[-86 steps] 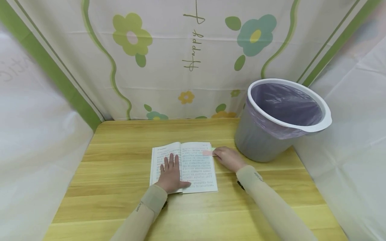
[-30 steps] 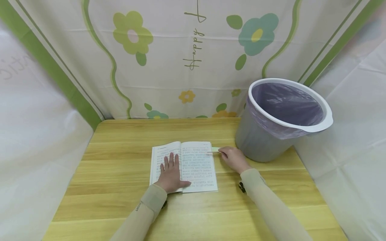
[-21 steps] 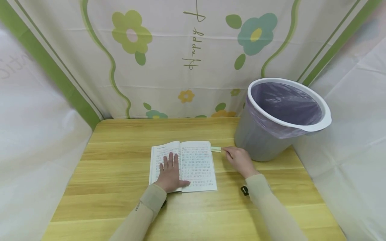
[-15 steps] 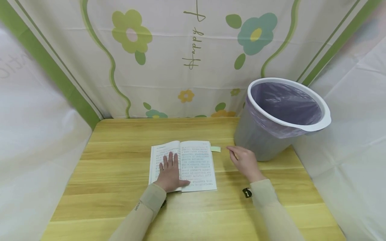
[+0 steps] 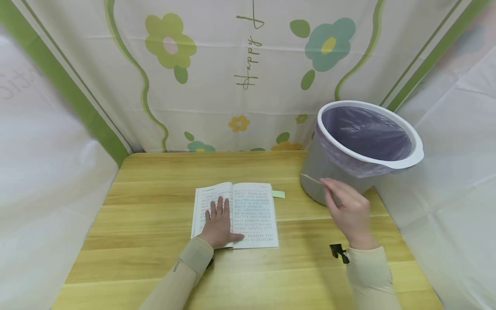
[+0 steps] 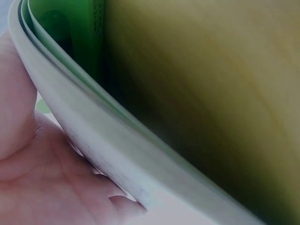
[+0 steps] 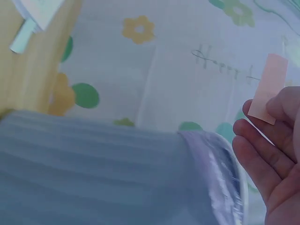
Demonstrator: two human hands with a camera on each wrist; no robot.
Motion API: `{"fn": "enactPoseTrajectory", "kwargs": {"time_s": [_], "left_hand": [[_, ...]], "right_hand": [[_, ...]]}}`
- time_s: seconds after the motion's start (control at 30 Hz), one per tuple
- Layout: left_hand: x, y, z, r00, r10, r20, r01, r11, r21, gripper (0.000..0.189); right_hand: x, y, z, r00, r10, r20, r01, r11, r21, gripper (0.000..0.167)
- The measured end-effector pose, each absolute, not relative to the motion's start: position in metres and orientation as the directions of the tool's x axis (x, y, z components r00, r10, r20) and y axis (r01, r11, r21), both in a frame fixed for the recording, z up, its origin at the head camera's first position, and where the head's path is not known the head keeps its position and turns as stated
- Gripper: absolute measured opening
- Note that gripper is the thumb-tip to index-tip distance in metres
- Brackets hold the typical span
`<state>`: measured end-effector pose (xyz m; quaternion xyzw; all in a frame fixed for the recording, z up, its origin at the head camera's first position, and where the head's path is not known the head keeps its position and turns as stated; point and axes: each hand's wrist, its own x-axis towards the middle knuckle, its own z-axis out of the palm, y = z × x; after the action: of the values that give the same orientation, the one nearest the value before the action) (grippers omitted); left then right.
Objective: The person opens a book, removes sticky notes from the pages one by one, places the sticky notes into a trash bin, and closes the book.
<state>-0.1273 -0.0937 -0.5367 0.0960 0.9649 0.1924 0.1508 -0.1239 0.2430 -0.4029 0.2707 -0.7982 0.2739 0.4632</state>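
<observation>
An open book [image 5: 255, 215] with printed pages lies on the wooden table. My left hand [image 5: 218, 226] rests on it with fingers spread, over the left page and the spine. In the left wrist view, the palm [image 6: 51, 178] lies against the curved pages, whose undersides look green. My right hand [image 5: 350, 211] is raised in front of the bin, pinching a pink sticky tab [image 7: 268, 89] between thumb and index finger. From the head this tab appears edge-on as a thin pale strip. A light green sticky tab [image 5: 278, 194] sticks out from the book's right edge.
A grey trash bin [image 5: 314, 185] with a white rim and a purple liner bag [image 5: 368, 133] stands at the table's back right. Behind the table [image 5: 155, 206] hangs a flower-print curtain [image 5: 248, 64]; white cloth covers both sides.
The right hand drew the pink tab off the book's right page, then rose and moved right toward the bin with it. The green tab came into view. The left hand stayed put.
</observation>
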Motion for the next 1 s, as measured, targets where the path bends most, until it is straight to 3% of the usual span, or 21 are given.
{"fn": "enactPoseTrajectory", "kwargs": {"time_s": [0.17,0.57,1.0], "left_hand": [[-0.129,-0.094,-0.54,-0.938,0.244,-0.245,0.134,0.91,0.392,0.131],[-0.13,-0.094,-0.542,-0.938,0.246,-0.242,0.14,0.912,0.386,0.132],[-0.127,-0.094,-0.539,-0.938,0.245,-0.245,0.142,0.917,0.373,0.132]], "right_hand": [[-0.116,0.246,-0.374,-0.346,-0.103,0.933,-0.698,0.693,-0.182,0.02],[-0.109,0.261,-0.307,-0.26,-0.002,0.966,-0.599,0.785,-0.159,0.016],[-0.127,0.279,-0.278,-0.293,0.008,0.956,-0.549,0.817,-0.175,0.019]]}}
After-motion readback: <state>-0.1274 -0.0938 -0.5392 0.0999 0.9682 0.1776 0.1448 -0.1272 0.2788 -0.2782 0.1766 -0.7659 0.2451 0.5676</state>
